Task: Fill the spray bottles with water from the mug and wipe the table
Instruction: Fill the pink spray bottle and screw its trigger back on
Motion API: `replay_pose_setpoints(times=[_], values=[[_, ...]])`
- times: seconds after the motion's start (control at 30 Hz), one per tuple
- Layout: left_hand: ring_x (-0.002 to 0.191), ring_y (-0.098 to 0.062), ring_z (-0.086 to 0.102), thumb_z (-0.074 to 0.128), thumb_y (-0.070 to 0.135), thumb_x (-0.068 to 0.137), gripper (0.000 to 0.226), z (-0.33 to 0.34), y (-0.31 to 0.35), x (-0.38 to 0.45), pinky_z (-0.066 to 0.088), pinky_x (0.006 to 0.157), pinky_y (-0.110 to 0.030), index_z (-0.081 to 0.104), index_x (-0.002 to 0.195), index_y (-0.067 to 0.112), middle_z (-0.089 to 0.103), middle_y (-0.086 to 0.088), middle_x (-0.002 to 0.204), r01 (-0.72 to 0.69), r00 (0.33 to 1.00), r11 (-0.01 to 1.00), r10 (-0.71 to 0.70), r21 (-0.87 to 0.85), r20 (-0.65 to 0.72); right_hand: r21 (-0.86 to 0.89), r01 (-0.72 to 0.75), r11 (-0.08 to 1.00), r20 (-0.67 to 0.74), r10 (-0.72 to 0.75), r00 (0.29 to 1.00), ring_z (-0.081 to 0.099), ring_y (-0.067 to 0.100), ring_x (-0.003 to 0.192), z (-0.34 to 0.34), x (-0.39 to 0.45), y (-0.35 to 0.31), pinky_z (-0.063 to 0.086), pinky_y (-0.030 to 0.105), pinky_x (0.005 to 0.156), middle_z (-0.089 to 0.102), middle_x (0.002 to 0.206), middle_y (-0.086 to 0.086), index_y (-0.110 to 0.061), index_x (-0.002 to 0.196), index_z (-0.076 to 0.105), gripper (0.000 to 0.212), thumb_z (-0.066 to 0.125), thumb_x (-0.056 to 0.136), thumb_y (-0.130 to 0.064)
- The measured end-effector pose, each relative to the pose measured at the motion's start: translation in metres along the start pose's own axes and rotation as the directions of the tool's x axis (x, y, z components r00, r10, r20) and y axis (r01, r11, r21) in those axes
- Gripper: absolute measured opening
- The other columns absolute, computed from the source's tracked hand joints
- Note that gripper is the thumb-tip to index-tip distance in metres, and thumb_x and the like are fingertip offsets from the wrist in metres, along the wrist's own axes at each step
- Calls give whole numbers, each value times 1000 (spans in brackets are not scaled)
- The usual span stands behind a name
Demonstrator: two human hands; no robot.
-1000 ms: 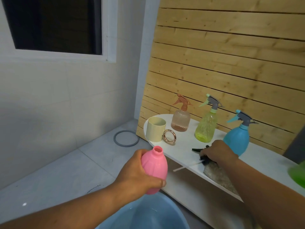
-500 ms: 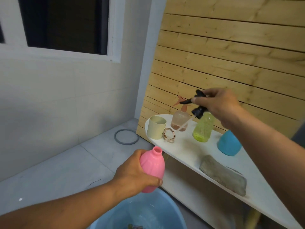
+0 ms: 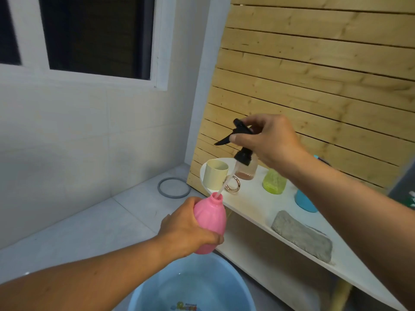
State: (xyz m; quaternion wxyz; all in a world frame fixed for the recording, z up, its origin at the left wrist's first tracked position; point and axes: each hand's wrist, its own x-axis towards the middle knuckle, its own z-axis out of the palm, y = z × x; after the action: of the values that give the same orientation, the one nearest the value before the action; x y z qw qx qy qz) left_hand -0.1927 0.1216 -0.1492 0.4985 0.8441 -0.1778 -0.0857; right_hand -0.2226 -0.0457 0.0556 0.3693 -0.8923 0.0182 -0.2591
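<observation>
Right hand (image 3: 267, 142), grip clenched on black sprayer (image 3: 241, 140), has lowered its tube into the left-held pink bottle (image 3: 210, 223).

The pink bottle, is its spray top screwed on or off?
Off. The pink bottle has a bare neck; the right hand holds the black spray top above, only its tube tip entering.
</observation>
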Motion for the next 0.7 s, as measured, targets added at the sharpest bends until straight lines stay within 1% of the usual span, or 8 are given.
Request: replay_pose_setpoints(times=[0.13, 0.2, 0.27, 0.37, 0.47, 0.53, 0.63, 0.7], values=[[108, -17, 61, 92, 62, 33, 104, -1, 5, -1, 65, 81, -41, 43, 124, 51, 57, 18, 116, -12, 1000, 1000, 12, -11, 4, 24, 67, 997, 85, -69, 994, 64, -3, 57, 18, -14, 1, 42, 7, 50, 66, 87, -11, -27, 111, 71, 33, 85, 81, -27], [108, -17, 60, 92, 61, 34, 103, -2, 8, -1, 65, 81, -41, 43, 124, 50, 56, 19, 116, -24, 1000, 1000, 24, -16, 10, 4, 94, 996, 123, -94, 988, 68, 2, 67, 27, -19, 5, 51, 18, 60, 68, 90, -12, -31, 110, 72, 36, 88, 77, -32], [108, -17, 60, 93, 60, 37, 100, -3, 10, -1, 65, 82, -41, 43, 123, 51, 56, 19, 116, -36, 999, 999, 36, -20, 13, 33, 91, 995, 173, -96, 980, 68, 5, 68, 33, -22, 9, 58, 28, 67, 69, 88, -11, -34, 103, 71, 34, 90, 75, -30], [107, -16, 61, 91, 60, 37, 99, -5, 13, -1, 64, 83, -42, 43, 123, 51, 56, 19, 115, -50, 999, 999, 50, -20, 6, 42, 130, 991, 226, -137, 964, 62, 3, 65, 39, -26, 16, 53, 22, 63, 69, 85, -10, -35, 98, 70, 34, 91, 73, -27], [107, -17, 63, 90, 60, 36, 101, -6, 16, -1, 65, 82, -42, 42, 125, 51, 57, 17, 117, -54, 999, 998, 54, -30, 3, 48, 164, 985, 274, -171, 946, 62, 0, 68, 40, -30, 20, 48, 12, 62, 72, 91, -9, -35, 101, 70, 35, 90, 74, -25], [107, -19, 63, 90, 60, 36, 102, -5, 18, -1, 64, 83, -43, 43, 126, 50, 58, 16, 117, -55, 998, 998, 55, -39, 0, 39, 187, 982, 291, -190, 938, 63, 0, 70, 39, -31, 21, 48, 11, 64, 71, 93, -9, -36, 104, 69, 38, 90, 74, -24], [107, -18, 63, 89, 60, 35, 102, -6, 20, -2, 64, 84, -43, 44, 127, 49, 58, 16, 118, -56, 998, 997, 56, -48, -2, 68, 163, 984, 388, -176, 905, 69, 9, 77, 35, -31, 22, 51, 17, 64, 71, 97, -6, -31, 117, 67, 48, 89, 76, -20], [109, -18, 63, 89, 59, 36, 103, -7, 20, -2, 64, 83, -43, 44, 128, 49, 57, 17, 119, -57, 998, 997, 58, -51, 5, 55, 148, 988, 443, -157, 883, 70, 15, 80, 29, -29, 23, 57, 28, 70, 72, 97, -3, -32, 122, 66, 55, 90, 75, -20]])
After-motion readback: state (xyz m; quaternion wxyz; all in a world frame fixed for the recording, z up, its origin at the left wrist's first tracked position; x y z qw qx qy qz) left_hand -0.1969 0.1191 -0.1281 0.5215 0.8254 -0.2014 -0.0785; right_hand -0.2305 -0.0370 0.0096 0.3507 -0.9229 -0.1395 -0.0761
